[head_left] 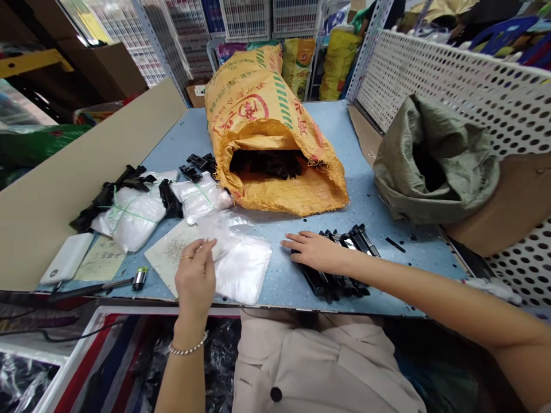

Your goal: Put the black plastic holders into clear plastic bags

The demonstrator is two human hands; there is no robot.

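Near the front edge of the blue surface (365, 201): clear plastic bag (245, 267), lying flat, its left edge pinched between thumb and fingers of the left hand (196, 272). At 3 o'clock from it, a row of black plastic parts (344, 278); the right hand (316, 251) rests on top, fingers spread flat. At 12 o'clock, yellow woven sack (267, 115), mouth open, dark parts inside. At 2 o'clock, green sack (434, 166). At 10 o'clock, banded white bundles (129, 215). At 9 o'clock, white power bank (66, 258).
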